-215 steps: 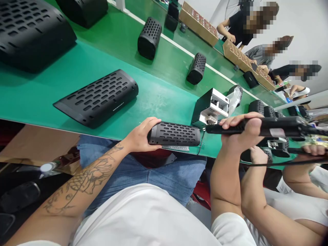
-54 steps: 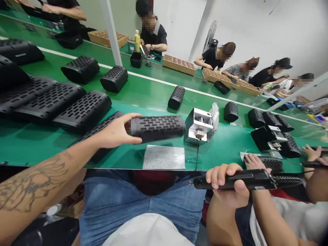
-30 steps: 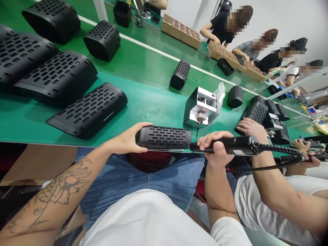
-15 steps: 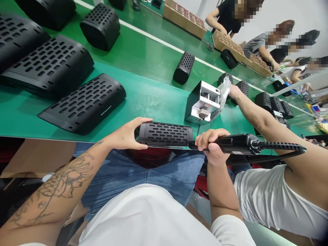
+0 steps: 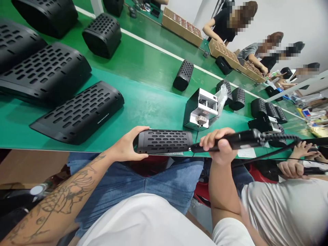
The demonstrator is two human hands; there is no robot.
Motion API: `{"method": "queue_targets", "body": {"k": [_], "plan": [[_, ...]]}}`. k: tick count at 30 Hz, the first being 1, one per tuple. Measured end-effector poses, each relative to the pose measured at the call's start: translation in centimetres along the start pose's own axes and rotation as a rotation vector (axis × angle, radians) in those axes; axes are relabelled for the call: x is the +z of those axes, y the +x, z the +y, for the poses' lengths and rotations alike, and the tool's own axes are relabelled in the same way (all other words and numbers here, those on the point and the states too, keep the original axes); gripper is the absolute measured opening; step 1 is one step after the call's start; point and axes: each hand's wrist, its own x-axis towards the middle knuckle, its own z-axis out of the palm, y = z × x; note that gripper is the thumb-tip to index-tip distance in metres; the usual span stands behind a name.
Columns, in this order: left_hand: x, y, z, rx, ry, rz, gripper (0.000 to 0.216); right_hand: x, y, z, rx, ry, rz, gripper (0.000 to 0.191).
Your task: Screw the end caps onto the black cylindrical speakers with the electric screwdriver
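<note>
My left hand (image 5: 127, 145) grips one end of a black perforated speaker housing (image 5: 165, 140), thumb and fingers on opposite sides. The housing lies on its side at the table's near edge. In my right hand (image 5: 221, 144) is a black electric screwdriver (image 5: 238, 140), held level with its tip at the housing's right end. Whether the tip touches a screw is too small to tell. Just beyond the housing stands a silver and black screw feeder (image 5: 201, 109) with a clear plastic bag (image 5: 221, 95) at its side.
Several more black speaker housings, one nearby (image 5: 79, 112), lie on the green table (image 5: 151, 106) at left and farther back. At right, a co-worker's hand (image 5: 290, 169) holds a dark tool. Other people work across the table beside cardboard trays (image 5: 181, 25).
The screwdriver's tip has drawn slightly away from the housing's end, and its rear has tipped up. The co-worker's arm has withdrawn from beside the screw feeder. The view has shifted a little.
</note>
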Motion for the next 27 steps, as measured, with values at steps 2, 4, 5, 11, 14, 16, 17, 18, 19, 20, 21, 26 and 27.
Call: {"method": "queue_targets", "body": {"k": [2, 4, 5, 11, 14, 16, 17, 18, 19, 20, 21, 26, 27], "plan": [[0.7, -0.1, -0.2, 0.055, -0.019, 0.031, 0.102, -1.3, 2.6, 0.7, -0.057, -0.043, 0.152, 0.029], [1.2, -0.2, -0.3, 0.098, -0.029, 0.053, 0.100, -2.8, 5.4, 1.8, -0.149, -0.128, 0.319, 0.035], [1.4, -0.2, -0.4, 0.107, -0.030, 0.060, 0.100, -3.6, 6.6, 2.5, -0.199, -0.176, 0.391, 0.038], [1.4, -0.6, -1.0, 0.123, -0.056, 0.072, 0.102, -6.3, 9.7, 6.6, -0.235, -0.317, 0.433, 0.048], [1.5, -0.6, -1.2, 0.102, -0.071, 0.062, 0.106, -6.4, 9.0, 6.9, -0.216, -0.308, 0.409, 0.047], [1.6, -0.6, -1.1, 0.089, -0.073, 0.059, 0.109, -6.0, 8.2, 6.0, -0.214, -0.318, 0.411, 0.045], [1.7, -0.6, -1.1, 0.090, -0.070, 0.056, 0.110, -5.6, 7.8, 5.3, -0.209, -0.317, 0.409, 0.044], [1.8, -0.6, -1.1, 0.097, -0.066, 0.052, 0.111, -5.1, 7.2, 4.3, -0.212, -0.303, 0.403, 0.042], [1.8, -0.6, -1.1, 0.106, -0.063, 0.050, 0.111, -4.4, 6.5, 3.3, -0.217, -0.275, 0.390, 0.040], [1.9, -0.6, -1.1, 0.115, -0.060, 0.048, 0.111, -3.6, 5.7, 2.2, -0.220, -0.237, 0.364, 0.038], [1.9, -0.5, -1.1, 0.121, -0.058, 0.046, 0.111, -2.6, 4.8, 1.1, -0.220, -0.192, 0.325, 0.037], [2.0, -0.4, -1.2, 0.099, -0.051, 0.044, 0.114, 3.2, 0.3, -2.2, -0.110, -0.023, 0.047, 0.030], [2.0, -0.4, -1.2, 0.091, -0.052, 0.043, 0.114, 4.3, -0.2, -2.2, -0.101, -0.001, 0.008, 0.029]]}}
